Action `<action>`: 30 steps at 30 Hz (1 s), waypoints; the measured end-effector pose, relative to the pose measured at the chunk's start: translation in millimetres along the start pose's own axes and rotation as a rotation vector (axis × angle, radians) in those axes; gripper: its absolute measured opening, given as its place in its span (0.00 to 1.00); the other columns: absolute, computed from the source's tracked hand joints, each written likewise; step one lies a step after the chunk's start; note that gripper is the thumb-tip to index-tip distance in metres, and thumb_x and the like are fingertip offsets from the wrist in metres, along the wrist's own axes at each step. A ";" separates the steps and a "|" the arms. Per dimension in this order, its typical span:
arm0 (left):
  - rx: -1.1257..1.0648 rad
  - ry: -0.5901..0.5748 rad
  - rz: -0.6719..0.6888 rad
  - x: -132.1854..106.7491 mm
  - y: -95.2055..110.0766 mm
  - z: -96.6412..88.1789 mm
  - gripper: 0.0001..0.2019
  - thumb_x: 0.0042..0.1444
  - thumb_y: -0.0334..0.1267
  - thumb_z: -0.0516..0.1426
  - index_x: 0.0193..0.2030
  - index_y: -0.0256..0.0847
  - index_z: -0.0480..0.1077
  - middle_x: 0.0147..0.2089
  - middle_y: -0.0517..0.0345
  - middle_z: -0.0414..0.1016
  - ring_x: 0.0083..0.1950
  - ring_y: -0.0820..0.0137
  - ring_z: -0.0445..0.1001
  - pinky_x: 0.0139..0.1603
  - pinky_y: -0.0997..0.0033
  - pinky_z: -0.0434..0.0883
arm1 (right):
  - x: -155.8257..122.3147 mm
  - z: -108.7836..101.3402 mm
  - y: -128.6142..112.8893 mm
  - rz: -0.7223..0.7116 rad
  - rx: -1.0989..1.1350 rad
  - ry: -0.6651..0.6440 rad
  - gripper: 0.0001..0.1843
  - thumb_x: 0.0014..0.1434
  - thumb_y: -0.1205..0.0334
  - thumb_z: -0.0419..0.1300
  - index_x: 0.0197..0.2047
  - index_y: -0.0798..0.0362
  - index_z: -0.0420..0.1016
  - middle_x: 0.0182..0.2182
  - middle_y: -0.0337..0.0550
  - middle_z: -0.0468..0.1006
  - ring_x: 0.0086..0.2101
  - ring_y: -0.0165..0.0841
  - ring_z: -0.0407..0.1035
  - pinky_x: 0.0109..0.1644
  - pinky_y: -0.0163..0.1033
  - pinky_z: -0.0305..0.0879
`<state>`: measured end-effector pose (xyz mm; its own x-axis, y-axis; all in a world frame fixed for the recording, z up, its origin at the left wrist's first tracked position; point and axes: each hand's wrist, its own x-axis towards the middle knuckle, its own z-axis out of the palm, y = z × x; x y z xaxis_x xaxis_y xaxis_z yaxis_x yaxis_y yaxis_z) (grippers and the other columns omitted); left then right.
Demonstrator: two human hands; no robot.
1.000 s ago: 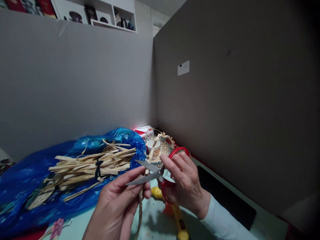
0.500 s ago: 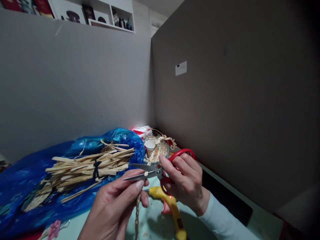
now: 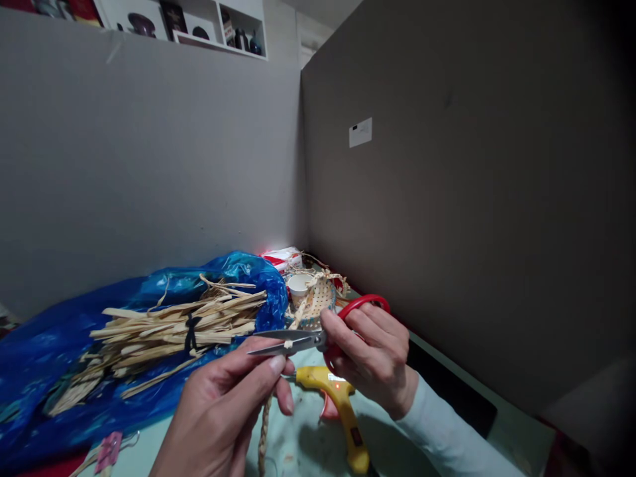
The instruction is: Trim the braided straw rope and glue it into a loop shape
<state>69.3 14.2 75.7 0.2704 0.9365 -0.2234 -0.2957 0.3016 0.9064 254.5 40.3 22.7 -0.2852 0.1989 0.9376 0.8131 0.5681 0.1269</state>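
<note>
Your left hand (image 3: pixel 223 404) is closed in a pinch, thumb against fingers, on a braided cord (image 3: pixel 264 434), just left of the yellow glue gun (image 3: pixel 338 392) that lies on the pale green table (image 3: pixel 308 440). The cord's lower length hangs beneath your fingers, to the left of the gun's handle. Your right hand (image 3: pixel 372 358) grips the scissors (image 3: pixel 312 340) by their red handles, appearing above the gun and a little to its right, with your pale sleeve (image 3: pixel 447 424) running off to the gun's right. The blades point left, slightly parted, above the gun's nozzle as you look at it. The pale tip of the cord shows at the blades, over your left thumb; it is small there, so I can't say for certain whether both edges touch it.

Beyond the gun are a white cup (image 3: pixel 299 286) and a woven piece with holes (image 3: pixel 322 296), with a red-and-white package (image 3: pixel 284 259) behind them. Well to the gun's left, a bundle of dry strips (image 3: pixel 154 341), bound by a dark tie (image 3: pixel 191 332), lies on blue plastic (image 3: pixel 59 344). A pink clip (image 3: pixel 108 452) is also well left of the gun, nearer you than the bundle.
</note>
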 end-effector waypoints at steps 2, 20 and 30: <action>0.006 -0.003 -0.048 0.1 0.3 -0.8 0.13 0.47 0.37 0.66 0.16 0.36 0.74 0.26 0.56 0.72 0.28 0.71 0.69 0.28 0.73 0.69 | -0.1 -0.1 0.0 -0.002 0.010 -0.003 0.13 0.59 0.71 0.52 0.44 0.58 0.75 0.22 0.43 0.70 0.24 0.34 0.60 0.30 0.39 0.58; 0.124 0.178 0.159 11.1 -6.0 -7.2 0.10 0.48 0.36 0.66 0.39 0.45 0.81 0.26 0.64 0.75 0.27 0.74 0.65 0.31 0.76 0.65 | -12.5 22.8 -4.8 0.587 0.453 -0.081 0.05 0.60 0.69 0.58 0.40 0.51 0.71 0.27 0.39 0.75 0.25 0.30 0.67 0.29 0.34 0.64; 0.775 0.196 0.581 21.7 -17.1 -21.2 0.08 0.55 0.44 0.61 0.28 0.46 0.79 0.33 0.59 0.82 0.38 0.63 0.78 0.37 0.71 0.71 | 13.8 10.7 -18.4 1.249 1.312 -0.051 0.16 0.52 0.52 0.69 0.38 0.52 0.71 0.28 0.38 0.76 0.26 0.26 0.69 0.26 0.28 0.66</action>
<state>60.8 33.2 47.7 0.0957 0.9359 0.3389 0.3662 -0.3497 0.8623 230.2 41.1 29.8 0.0791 0.9632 0.2571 -0.3397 0.2685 -0.9014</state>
